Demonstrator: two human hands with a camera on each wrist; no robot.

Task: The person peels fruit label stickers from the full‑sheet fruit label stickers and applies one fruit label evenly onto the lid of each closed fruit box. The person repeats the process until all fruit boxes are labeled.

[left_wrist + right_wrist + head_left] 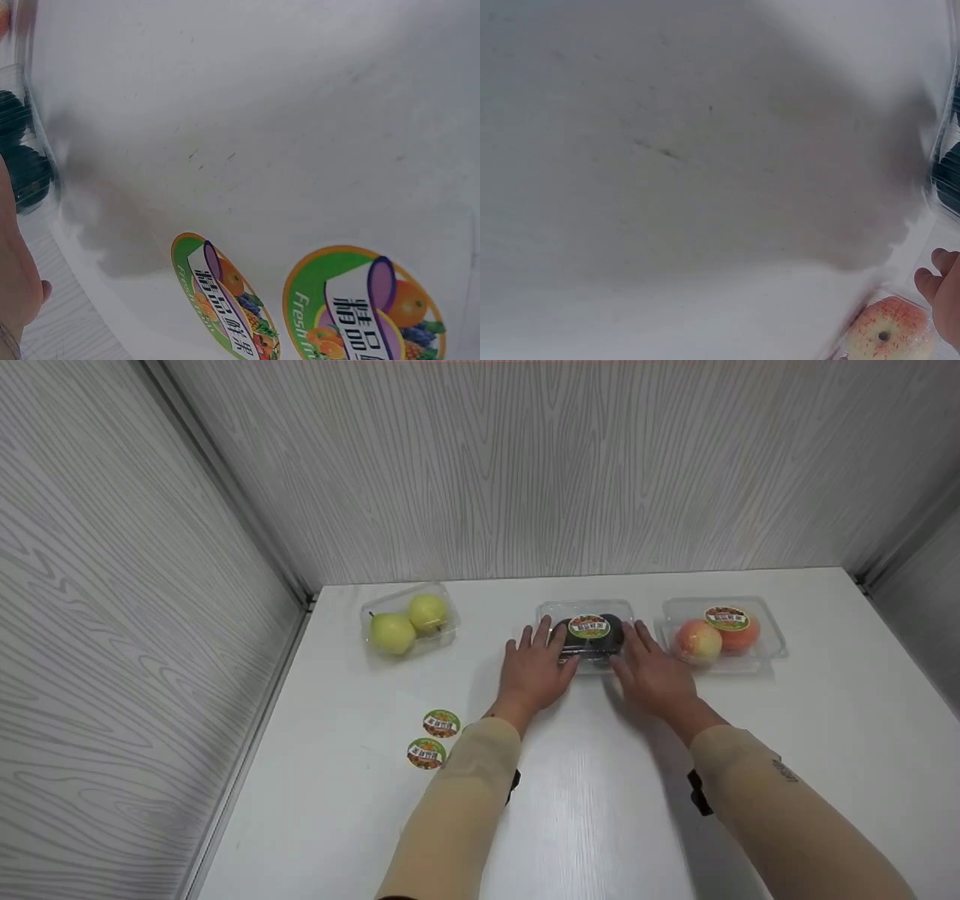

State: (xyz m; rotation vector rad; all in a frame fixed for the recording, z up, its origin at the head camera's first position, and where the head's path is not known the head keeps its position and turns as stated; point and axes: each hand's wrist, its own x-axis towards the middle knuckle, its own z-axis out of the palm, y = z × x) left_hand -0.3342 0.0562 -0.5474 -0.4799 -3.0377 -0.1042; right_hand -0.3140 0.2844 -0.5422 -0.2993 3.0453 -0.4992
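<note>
A clear plastic fruit box (589, 606) with dark fruit inside sits toward the back of the tabletop. An oval label (589, 626) lies on its lid. My left hand (531, 671) is at the box's left side, fingers spread and mostly straight. On the opposite side, my right hand (654, 671) has its fingers extended along the box edge. Both hands appear to touch the box. In the left wrist view the dark fruit (26, 176) looks ridged through the plastic. Only part of the right hand (949, 292) shows in the right wrist view.
At the back left, a clear box holds two yellow-green fruits (393, 634). To the right stands a labelled clear box (769, 634) with a peach-like fruit (699, 640) and an orange-red one. Loose oval stickers (441, 724) lie near the left forearm. Wood-grain panels (510, 472) enclose the table.
</note>
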